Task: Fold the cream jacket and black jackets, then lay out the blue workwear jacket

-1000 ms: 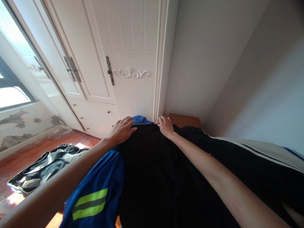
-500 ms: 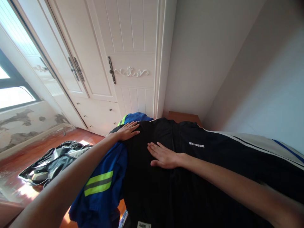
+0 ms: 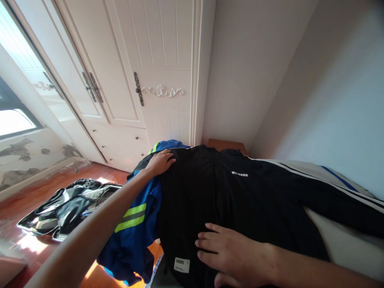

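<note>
Stretches left hand [image 3: 161, 162] far forward, palm down; lays right hand [image 3: 237, 251] nearer, palm down, fingers slightly spread.

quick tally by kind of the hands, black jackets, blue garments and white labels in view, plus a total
Hands: 2 (left hand, right hand)
Black jacket: 1
Blue garment: apparently 1, partly covered
White label: 1
Total: 5
</note>
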{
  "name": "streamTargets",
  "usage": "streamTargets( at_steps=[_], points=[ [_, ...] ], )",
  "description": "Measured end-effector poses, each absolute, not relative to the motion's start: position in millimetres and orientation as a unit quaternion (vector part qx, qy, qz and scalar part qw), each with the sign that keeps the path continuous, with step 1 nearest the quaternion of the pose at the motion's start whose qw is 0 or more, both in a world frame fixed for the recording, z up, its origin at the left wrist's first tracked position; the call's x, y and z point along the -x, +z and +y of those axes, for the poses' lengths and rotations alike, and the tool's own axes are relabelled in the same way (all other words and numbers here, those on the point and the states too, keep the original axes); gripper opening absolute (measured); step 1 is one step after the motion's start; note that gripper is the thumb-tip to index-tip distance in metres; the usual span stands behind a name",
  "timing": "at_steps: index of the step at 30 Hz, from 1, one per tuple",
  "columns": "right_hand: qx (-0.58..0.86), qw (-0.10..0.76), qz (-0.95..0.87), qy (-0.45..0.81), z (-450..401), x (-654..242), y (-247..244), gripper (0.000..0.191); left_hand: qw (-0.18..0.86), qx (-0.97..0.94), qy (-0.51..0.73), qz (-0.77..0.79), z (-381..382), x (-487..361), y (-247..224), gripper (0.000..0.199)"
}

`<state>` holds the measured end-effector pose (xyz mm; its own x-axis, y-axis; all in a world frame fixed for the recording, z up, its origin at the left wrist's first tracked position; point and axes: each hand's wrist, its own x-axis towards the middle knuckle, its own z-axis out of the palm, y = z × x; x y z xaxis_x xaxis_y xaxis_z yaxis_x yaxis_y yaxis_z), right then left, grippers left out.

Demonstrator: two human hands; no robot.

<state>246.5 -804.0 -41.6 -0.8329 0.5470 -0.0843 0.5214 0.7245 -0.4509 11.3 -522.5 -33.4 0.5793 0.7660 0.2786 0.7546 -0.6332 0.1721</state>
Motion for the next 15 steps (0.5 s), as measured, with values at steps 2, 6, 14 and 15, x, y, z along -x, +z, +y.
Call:
streamTargets(
  at_steps=[2, 6, 14, 15],
  points=[
    [0.328, 0.049, -0.905, 0.265, -812.8, -248.4, -32.4, 0.053, 0.05, -0.852, 0.311, 0.418, -561.4, -8.5, -23.7, 0.043],
    [0.445, 0.109, -0.825, 0.331, -842.4, -265.0, -31.8, 0.051, 0.187, -0.693, 0.524, 0.458, -658.5, 2.9, -33.0, 0.035],
    [0.627, 0.237, -0.737, 0.087, -864.5, -326.0, -86.2, 0.055, 0.142, -0.713, 0.526, 0.441, -781.7, -36.5, -134.2, 0.03],
    [0.632, 0.207, -0.744, 0.068, -861.9, -330.6, -91.3, 0.06, 0.128, -0.76, 0.494, 0.402, -785.5, -48.7, -134.0, 0.035]
  ],
)
